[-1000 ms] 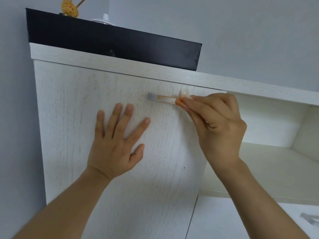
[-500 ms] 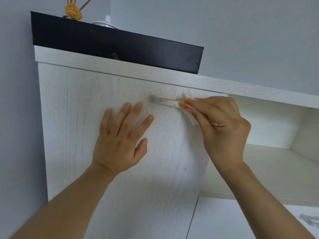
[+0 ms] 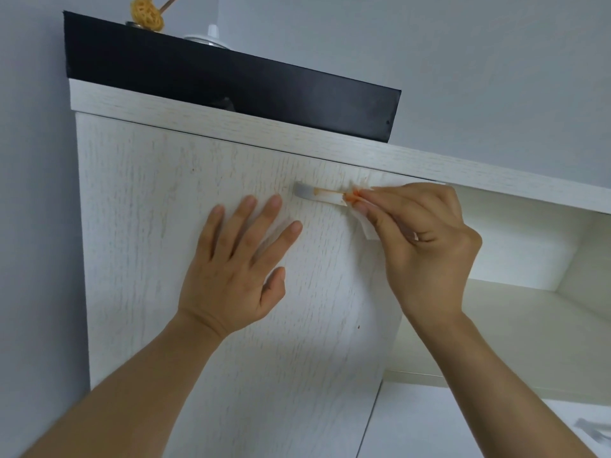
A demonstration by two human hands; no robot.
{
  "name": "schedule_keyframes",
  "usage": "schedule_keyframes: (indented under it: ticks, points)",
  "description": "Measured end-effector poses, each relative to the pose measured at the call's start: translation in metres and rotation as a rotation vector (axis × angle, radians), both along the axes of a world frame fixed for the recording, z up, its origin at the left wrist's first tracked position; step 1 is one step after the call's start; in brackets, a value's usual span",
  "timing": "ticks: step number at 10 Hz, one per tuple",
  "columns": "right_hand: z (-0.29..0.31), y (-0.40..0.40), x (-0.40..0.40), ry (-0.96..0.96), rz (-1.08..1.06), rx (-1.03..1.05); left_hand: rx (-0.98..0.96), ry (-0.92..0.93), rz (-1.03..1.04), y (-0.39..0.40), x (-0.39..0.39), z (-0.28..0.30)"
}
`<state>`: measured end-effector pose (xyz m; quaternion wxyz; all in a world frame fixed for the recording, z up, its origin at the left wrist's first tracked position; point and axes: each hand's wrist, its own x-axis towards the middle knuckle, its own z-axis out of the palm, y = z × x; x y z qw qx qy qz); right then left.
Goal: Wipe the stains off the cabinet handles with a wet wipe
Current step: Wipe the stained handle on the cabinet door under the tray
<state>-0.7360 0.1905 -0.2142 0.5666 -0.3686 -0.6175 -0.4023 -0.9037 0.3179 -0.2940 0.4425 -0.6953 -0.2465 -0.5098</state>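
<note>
Wiping underway: right hand (image 3: 426, 246) is pinching a wet wipe (image 3: 365, 226) against the handle (image 3: 319, 195), orange stain remaining, while flat left hand (image 3: 238, 266) is bracing the door (image 3: 148, 226).

The left hand (image 3: 236, 276) lies flat on the cabinet door (image 3: 148, 259), left of the handle (image 3: 317, 194); the right hand (image 3: 426, 246) presses a wipe (image 3: 365, 223) on the handle's right end.

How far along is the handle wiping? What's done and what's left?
Done: little; only the grey left tip of the upper door handle looks clean. In hand: the right hand pinches the wet wipe, already orange-tinged, at the handle's right end, while the left hand lies flat on the cabinet door. Left: the orange stain along the bar, and the lower handle, untouched.
</note>
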Motion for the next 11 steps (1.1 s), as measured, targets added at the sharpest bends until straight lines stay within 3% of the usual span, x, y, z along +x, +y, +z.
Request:
schedule_keyframes:
  ticks: [1, 4, 6, 11]
  points:
    - [0.0, 0.002, -0.006, 0.042, 0.018, -0.004, 0.001, 0.001, 0.004, 0.0, 0.0, 0.0]
    - [0.0, 0.004, -0.001, -0.077, -0.139, 0.081, 0.009, -0.006, 0.001, 0.001, 0.0, 0.0]
    - [0.003, 0.001, 0.017, -0.295, -0.313, 0.097, 0.009, -0.006, 0.003, 0.0, 0.0, 0.0]
    - [0.003, 0.013, 0.013, -0.333, -0.163, 0.139, 0.002, -0.01, -0.006, 0.0, 0.0, 0.0]
